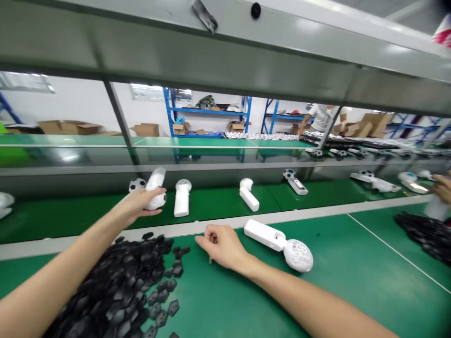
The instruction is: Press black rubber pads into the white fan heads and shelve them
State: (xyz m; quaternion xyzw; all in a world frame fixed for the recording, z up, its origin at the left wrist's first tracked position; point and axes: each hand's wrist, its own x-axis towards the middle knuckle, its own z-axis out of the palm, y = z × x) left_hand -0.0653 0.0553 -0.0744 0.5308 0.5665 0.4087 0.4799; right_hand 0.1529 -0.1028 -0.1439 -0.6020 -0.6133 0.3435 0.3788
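My left hand (143, 203) is stretched over the green conveyor belt. Its fingers grip a white handheld fan (157, 177) with a round head and a black patch, handle pointing up. My right hand (221, 245) rests on the green worktop (218, 300) with its fingers curled closed; whatever is inside, if anything, is hidden. Just right of it lies another white fan housing (264, 233), its latticed round head (298, 255) toward me. Under my left forearm spreads a heap of black pentagon pieces (116, 286), with several loose ones at its right edge.
Several fans, such as a white one (182, 199) and a tilted one (249, 195), lie along the belt (214, 202). A grey metal shelf (225, 70) hangs overhead. At the right edge, another person's hand (442, 188) is near a dark heap (426, 237). Another person (320, 117) stands far back.
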